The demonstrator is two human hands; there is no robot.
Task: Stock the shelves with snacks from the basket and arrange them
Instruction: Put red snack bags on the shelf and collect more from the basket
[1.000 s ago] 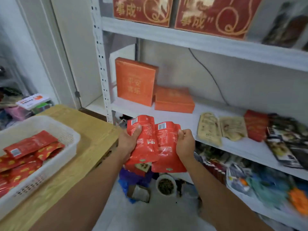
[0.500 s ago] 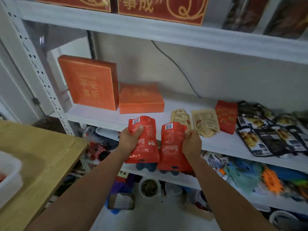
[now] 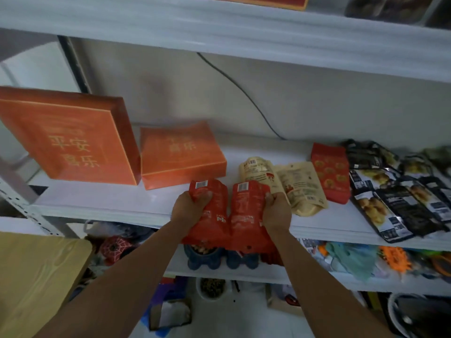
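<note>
Left hand (image 3: 188, 206): fingers curled tight round the upper part of a red snack pouch (image 3: 216, 215), thumb across its front. Right hand (image 3: 277, 211): closed in a like grip on the upper right edge of a second red pouch (image 3: 246, 215).

The two pouches are side by side and touching, barcode ends uppermost. Their upper ends lie over the front of the white middle shelf (image 3: 109, 203); their lower ends hang in front of the shelf lip.

Middle shelf, left to right:
- An orange box (image 3: 68, 137) standing on edge, tilted back.
- A second orange box (image 3: 180, 154) lying flat, just beside the first and just behind the left pouch.
- Two beige pouches (image 3: 300, 189) lying flat, the nearer one touching or just beside the right hand.
- A red packet with gold circles (image 3: 329, 172).
- A spread of overlapping black packets (image 3: 400, 203).

A dark cable (image 3: 244, 93) runs down the back wall. An upper shelf (image 3: 219, 28) spans the top of the view. The lower shelf (image 3: 366, 284) carries mixed goods, too blurred to identify. A wooden bench (image 3: 36, 276) stands at lower left.
</note>
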